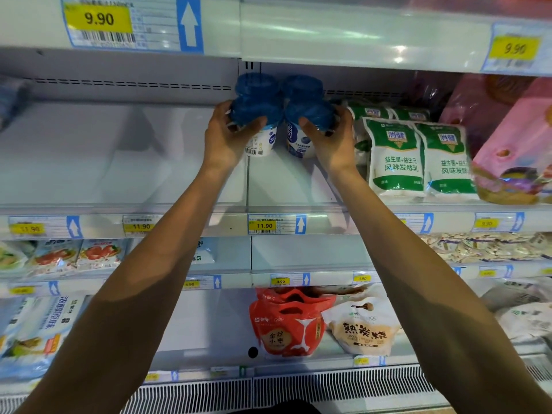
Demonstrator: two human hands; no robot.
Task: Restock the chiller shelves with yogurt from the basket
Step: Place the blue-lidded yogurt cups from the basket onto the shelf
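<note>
My left hand (228, 138) curls its grip round one yogurt cup (260, 140), my right hand (331, 141) round a second yogurt cup (300, 143), both on the chiller shelf (119, 162) against the back cups (257, 85), probably to keep the rows tight.

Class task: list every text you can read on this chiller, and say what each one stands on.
"9.90": top price tag, upper shelf edge.
"11.90": middle price tag, below the yogurt cups.
"4.90": lower price tag.
"消健", "风味发酵乳": green-white pouch.
"熟炭烧": beige pouch.
Cup print: too small to read.
</note>
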